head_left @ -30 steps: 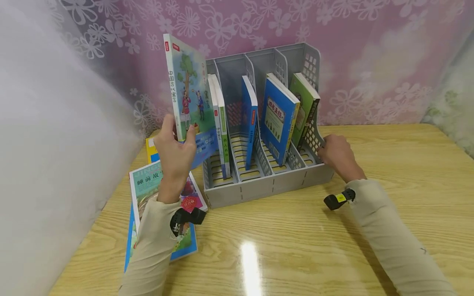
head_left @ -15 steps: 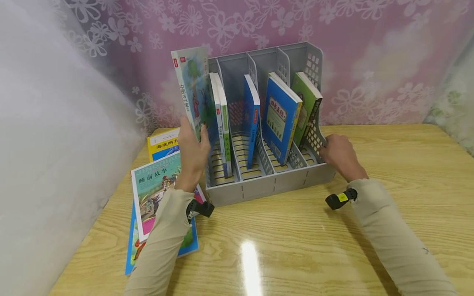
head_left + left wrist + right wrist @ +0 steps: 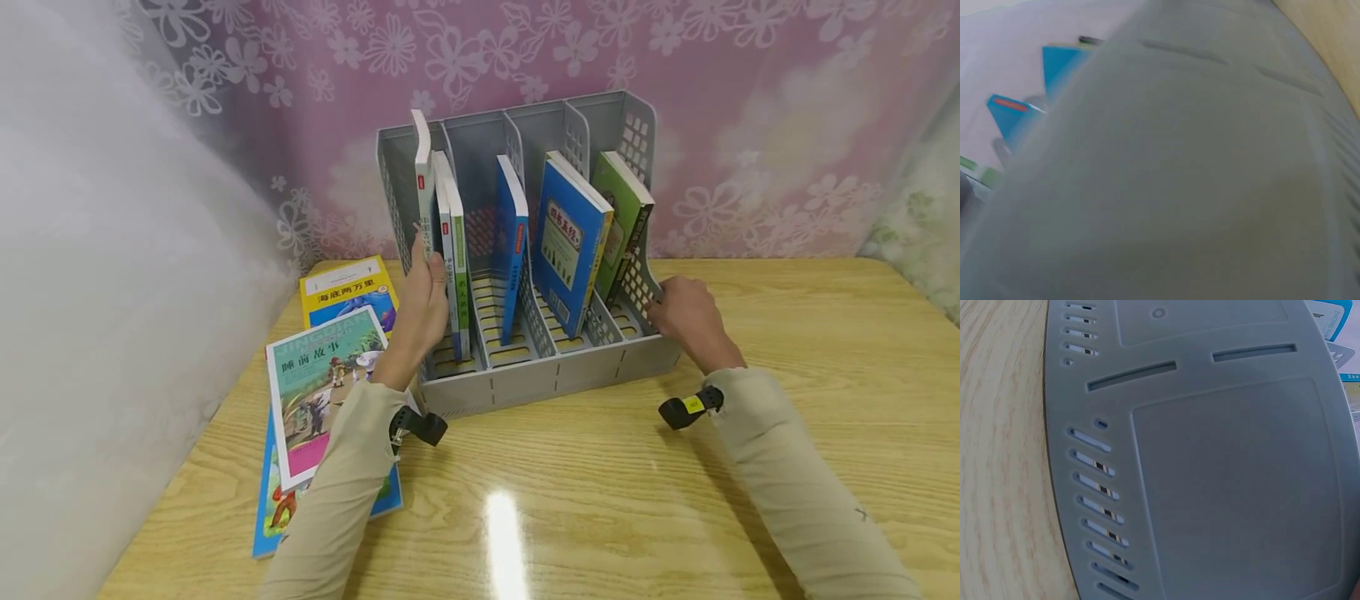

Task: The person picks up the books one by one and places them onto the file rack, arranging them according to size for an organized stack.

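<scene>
In the head view the left hand (image 3: 420,310) grips the spine edge of a pale book (image 3: 423,179), held upright in the leftmost compartment of the grey rack (image 3: 525,385), left of two thin books (image 3: 460,275). The book's lower end is hidden behind the hand. The right hand (image 3: 688,321) holds the rack's right side wall near its front corner. Grey rack plastic (image 3: 1179,156) fills most of the left wrist view, and the rack's slotted front (image 3: 1241,487) most of the right wrist view.
A blue book (image 3: 512,250) stands in the second compartment, blue-and-yellow books (image 3: 570,242) in the third, a green book (image 3: 618,217) in the fourth. Left of the rack lie a yellow book (image 3: 348,292) and a green-covered book (image 3: 322,392) overlapping a blue-edged one (image 3: 266,508).
My left hand has moved right with the book, from beside the rack into its leftmost compartment, turning the cover out of sight. The right hand stays on the rack wall.
</scene>
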A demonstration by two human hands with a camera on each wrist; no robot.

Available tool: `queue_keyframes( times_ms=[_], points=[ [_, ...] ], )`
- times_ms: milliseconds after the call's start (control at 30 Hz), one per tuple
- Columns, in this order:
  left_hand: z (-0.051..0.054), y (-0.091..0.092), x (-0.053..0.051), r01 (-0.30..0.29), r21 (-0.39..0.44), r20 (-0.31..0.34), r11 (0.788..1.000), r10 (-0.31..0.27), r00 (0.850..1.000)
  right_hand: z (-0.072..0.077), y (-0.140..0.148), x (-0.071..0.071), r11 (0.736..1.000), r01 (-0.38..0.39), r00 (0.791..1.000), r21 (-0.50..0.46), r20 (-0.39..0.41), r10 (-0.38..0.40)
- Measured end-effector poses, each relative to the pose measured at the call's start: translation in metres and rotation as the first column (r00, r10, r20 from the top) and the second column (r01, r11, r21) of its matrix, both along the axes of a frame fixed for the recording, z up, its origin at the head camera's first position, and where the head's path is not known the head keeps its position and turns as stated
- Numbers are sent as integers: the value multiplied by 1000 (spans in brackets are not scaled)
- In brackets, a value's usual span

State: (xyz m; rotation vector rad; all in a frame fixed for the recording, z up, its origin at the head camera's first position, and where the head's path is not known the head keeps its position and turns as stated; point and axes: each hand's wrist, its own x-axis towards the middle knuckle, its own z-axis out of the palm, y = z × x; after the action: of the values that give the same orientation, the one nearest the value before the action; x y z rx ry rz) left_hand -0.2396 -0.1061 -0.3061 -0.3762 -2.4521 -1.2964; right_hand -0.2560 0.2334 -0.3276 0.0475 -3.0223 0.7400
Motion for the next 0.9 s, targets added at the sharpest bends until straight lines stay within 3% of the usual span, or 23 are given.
queue_keyframes(
  times_ms=[300, 533, 733, 900],
  points=[
    [-14, -5, -1, 30, -23, -17, 999, -30, 999, 0, 0, -1, 1000, -2, 1000, 6, -15, 2],
    [-17, -5, 2, 47, -92, 68, 995, -40, 997, -1, 2, 1, 1000, -2, 1000, -5, -15, 2],
    [-20, -7, 4, 50, -147, 94, 988, -36, 995, -2, 2, 2, 1000, 0, 1000, -18, -2, 0],
    [-22, -9, 4, 48, -144, 53, 988, -41, 998, -2, 0, 1, 1000, 3, 1000, -24, -12, -3]
  ],
)
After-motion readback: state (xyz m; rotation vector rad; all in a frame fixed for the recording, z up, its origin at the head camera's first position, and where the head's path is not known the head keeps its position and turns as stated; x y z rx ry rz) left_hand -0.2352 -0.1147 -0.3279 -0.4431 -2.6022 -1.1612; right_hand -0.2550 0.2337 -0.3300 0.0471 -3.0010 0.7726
